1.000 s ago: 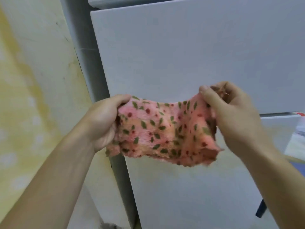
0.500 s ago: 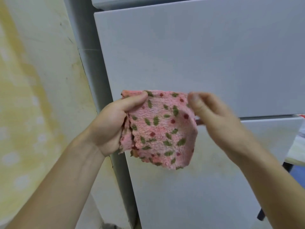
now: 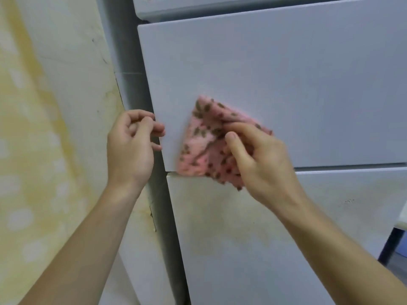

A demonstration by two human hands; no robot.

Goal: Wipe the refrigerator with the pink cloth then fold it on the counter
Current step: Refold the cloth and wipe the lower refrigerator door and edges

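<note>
Released by the left hand [image 3: 132, 146], the pink spotted fleece cloth [image 3: 202, 139] is now bunched and gripped by the right hand [image 3: 262, 159], pressed against the lower left corner of the upper door of the tall white refrigerator [image 3: 286, 84]; the left hand hangs loosely curled and empty beside the door edge.

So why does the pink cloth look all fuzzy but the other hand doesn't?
Head view: the pink cloth and the right hand gripping it are smeared, probably motion blur. Head view: the left hand, holding nothing, looks sharper. Head view: the light is soft and even, with no glare on the refrigerator door.
</note>
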